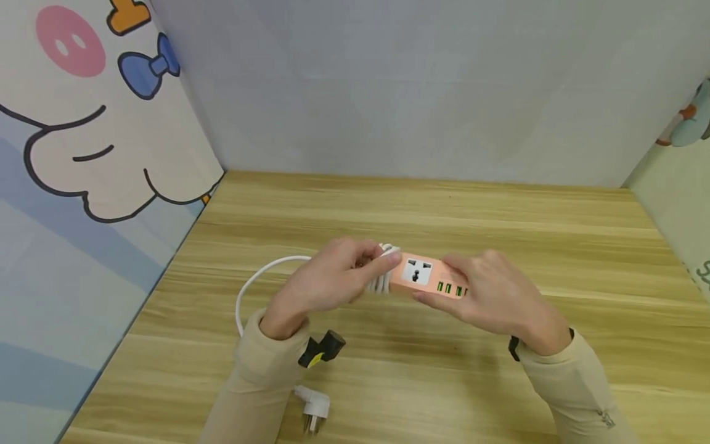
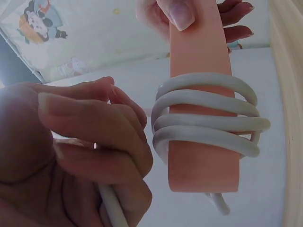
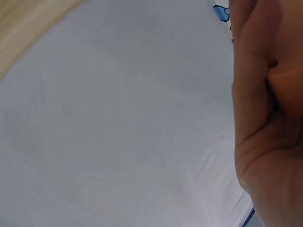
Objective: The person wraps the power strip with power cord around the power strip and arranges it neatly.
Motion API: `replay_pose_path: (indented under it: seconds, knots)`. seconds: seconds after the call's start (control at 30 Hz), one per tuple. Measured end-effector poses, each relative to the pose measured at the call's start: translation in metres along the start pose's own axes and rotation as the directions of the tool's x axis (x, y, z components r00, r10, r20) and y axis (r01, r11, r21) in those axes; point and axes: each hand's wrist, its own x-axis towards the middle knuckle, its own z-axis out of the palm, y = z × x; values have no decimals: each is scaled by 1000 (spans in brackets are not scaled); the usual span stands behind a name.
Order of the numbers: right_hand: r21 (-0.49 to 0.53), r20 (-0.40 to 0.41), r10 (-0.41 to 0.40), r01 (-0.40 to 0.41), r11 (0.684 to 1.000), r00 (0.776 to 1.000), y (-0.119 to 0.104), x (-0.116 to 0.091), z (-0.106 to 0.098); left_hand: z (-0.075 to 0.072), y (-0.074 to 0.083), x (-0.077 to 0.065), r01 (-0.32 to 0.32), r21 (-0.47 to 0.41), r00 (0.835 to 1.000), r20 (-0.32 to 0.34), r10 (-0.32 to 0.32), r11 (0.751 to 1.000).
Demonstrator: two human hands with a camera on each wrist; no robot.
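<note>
A salmon-pink power strip (image 1: 435, 271) with a white socket and several green USB ports is held above the table. My right hand (image 1: 493, 296) grips its right end, thumb on one side and fingers on the other. White cord (image 2: 208, 99) is wound several times around the strip's left end. My left hand (image 1: 333, 274) is beside those turns, its curled fingers holding a length of the cord, as the left wrist view shows. A white plug (image 1: 316, 404) lies on the table near the left forearm. The right wrist view catches only part of the right hand (image 3: 258, 123) and strip.
The wood-grain table (image 1: 416, 209) runs back to a grey-white wall (image 1: 421, 92). Cartoon-printed panels (image 1: 111, 172) stand along the left and right sides. A loop of cord (image 1: 241, 296) arcs left of the left wrist. A black wrist camera (image 1: 322, 348) is on the left sleeve.
</note>
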Motion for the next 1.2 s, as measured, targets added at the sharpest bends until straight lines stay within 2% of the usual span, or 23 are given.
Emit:
replay_pose_path:
  seconds: [0.2, 0.47, 0.77, 0.97, 1.2]
  knots:
    - [-21, -43, 19, -20, 1000, 999, -2, 0, 0, -1, 3, -3, -60, 16, 998, 9, 60, 998]
    - [-34, -152, -53, 48, 998, 987, 1, -1, 0, 0, 4, -7, -124, 35, 992, -1, 124, 992]
    - [-49, -214, -88, 79, 996, 973, 2, 0, 0, 0, 7, -12, -131, 149, 991, -10, 134, 980]
    - [-51, -295, -81, 69, 996, 952, 7, 0, -3, 0, 8, -13, -150, 169, 989, 28, 147, 974]
    - [-61, -328, -95, 79, 995, 940, 9, 0, -4, 1, 8, -12, -169, 190, 985, 59, 160, 967]
